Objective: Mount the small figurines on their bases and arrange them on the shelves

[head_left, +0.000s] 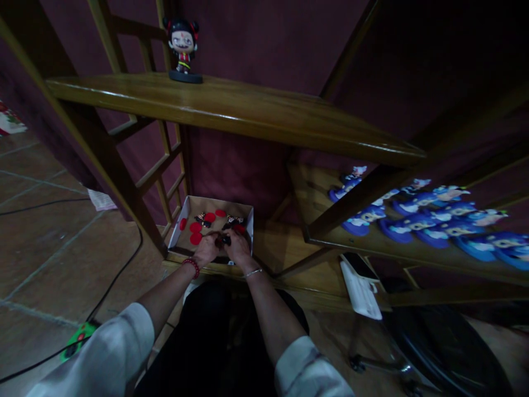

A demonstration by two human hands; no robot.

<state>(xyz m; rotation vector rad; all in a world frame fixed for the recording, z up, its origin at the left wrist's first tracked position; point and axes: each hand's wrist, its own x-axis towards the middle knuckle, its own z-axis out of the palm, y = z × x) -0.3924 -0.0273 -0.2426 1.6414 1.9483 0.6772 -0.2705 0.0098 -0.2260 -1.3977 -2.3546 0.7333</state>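
Note:
A shallow cardboard box with white walls stands on the low wooden shelf. Inside it lie several red discs and small dark figures. Both of my hands are over the front part of the box, close together. My left hand wears a red bead bracelet and has its fingers closed, but what they may hold is hidden. My right hand, with a thin bracelet at the wrist, is closed on a small black piece between the two hands.
A black-haired figurine stands on the upper shelf. Several blue-based figurines fill the right shelf. A phone lies on a white object at lower right, near a black stool. Cables cross the left floor.

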